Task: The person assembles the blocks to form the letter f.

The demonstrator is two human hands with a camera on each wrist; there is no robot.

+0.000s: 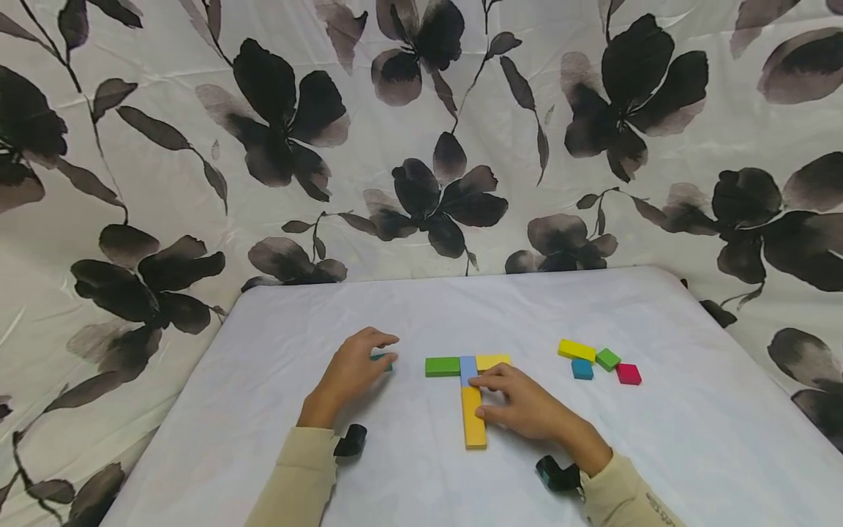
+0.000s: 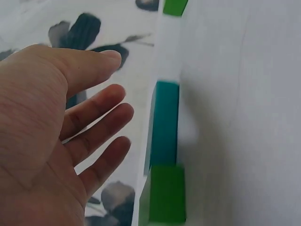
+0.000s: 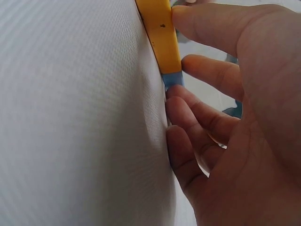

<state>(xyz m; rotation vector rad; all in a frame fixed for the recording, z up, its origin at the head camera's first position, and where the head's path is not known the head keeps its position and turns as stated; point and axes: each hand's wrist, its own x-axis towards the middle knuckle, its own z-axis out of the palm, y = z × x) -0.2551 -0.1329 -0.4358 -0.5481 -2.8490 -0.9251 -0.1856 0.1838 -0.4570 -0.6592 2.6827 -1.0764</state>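
A T-like arrangement lies on the white cloth: a green block [image 1: 443, 367], a blue block [image 1: 467, 365], a yellow block [image 1: 492, 361] and a longer orange-yellow block [image 1: 473, 432] running towards the person. My right hand [image 1: 527, 406] touches the long block's right side with thumb and index fingertip, at its join with the blue block; other fingers rest beside these. My left hand [image 1: 349, 377] hovers at a teal block [image 2: 164, 125], fingers spread and apart from it. Beside this block, a green block [image 2: 167, 195] shows in the left wrist view; the left hand hides it in the head view.
Right of the arrangement lie a yellow block [image 1: 577, 350], a blue block [image 1: 582, 369], a small green block [image 1: 607, 359] and a red block [image 1: 628, 374]. Behind the white-covered table [image 1: 408, 315] hangs a floral cloth [image 1: 369, 110].
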